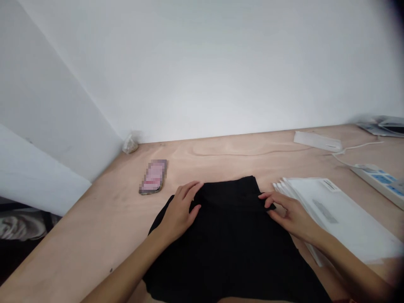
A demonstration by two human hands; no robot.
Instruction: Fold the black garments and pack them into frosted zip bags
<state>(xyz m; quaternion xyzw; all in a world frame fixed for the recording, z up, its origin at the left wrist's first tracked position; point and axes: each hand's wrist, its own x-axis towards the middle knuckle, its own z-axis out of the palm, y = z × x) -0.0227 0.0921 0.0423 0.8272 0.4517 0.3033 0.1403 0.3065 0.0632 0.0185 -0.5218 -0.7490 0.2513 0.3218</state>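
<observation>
Left hand: open — I see it on black cloth
Right hand: pinching the cloth's edge
Phone: beyond left hand
White packets: beside right hand

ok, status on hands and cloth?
Left hand open on black cloth. Right hand pinching its edge. Cloth spread on table. White packets close on the right.
</observation>
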